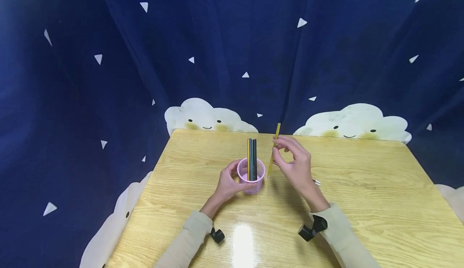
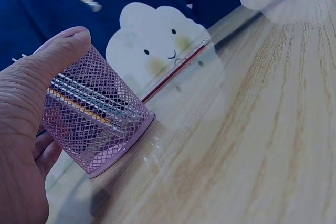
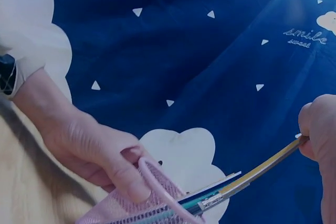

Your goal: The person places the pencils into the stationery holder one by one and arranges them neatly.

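Note:
My left hand [image 1: 227,183] grips a pink mesh pencil cup [image 1: 258,185] from its left side, the thumb across the near side at the rim. Several pencils [image 1: 251,159], dark ones and a yellow one, stand inside it; their lower ends show through the mesh in the left wrist view. Between thumb and fingers, my right hand [image 1: 295,163] pinches a yellow pencil [image 1: 270,165] near its upper part. That pencil slants just right of the cup, its metal-banded end [image 3: 212,200] pointing down. A red pencil [image 2: 178,70] lies on the table, mostly hidden behind my right hand in the head view.
The light wooden table [image 1: 369,203] carries the cup and the red pencil. Beyond its back edge hangs a dark blue curtain [image 1: 224,38] with white triangles and smiling clouds. Both wrists wear a small black camera [image 1: 308,231].

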A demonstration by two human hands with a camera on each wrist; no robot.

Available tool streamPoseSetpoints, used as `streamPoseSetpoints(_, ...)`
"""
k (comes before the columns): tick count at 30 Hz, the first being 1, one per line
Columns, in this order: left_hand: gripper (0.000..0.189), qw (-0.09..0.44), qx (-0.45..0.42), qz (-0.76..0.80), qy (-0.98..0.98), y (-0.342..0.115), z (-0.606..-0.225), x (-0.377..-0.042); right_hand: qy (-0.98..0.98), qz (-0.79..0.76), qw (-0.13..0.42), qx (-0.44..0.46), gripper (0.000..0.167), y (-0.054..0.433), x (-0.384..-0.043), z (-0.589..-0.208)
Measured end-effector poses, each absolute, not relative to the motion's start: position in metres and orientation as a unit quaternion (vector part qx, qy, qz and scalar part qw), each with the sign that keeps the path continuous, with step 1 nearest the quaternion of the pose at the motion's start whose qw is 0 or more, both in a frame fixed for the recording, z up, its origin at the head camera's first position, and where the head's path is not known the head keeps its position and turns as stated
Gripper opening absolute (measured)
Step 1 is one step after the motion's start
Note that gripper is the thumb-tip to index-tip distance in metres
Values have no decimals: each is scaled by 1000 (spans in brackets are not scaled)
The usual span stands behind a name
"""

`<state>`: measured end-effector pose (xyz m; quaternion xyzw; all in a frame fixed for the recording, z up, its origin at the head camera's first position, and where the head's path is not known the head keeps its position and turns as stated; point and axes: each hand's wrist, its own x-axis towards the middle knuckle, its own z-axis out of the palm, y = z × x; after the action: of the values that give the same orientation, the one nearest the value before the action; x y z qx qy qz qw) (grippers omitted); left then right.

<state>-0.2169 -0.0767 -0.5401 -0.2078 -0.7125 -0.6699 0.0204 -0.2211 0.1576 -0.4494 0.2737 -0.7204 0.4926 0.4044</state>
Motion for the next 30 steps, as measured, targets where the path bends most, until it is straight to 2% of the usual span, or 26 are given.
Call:
streamPoseSetpoints(7, 83, 14, -194, -672, -714, -76, -548, -218, -707, 506, 411, 275, 27, 143, -227, -444)
streamPoseSetpoints(12, 83, 25, -201, -659, -725, -77, -569, -228, -715, 507, 400, 267, 27, 139, -237, -458)
streamPoseSetpoints(18, 83, 31, -204, -662, -721, -77, -571, -229, -726, 506, 389, 255, 27, 130, -242, -475)
streamPoseSetpoints(30, 83, 33, -215, -665, -714, -77, -571, -231, -775, 489, 309, 256, 27, 123, -237, -504)
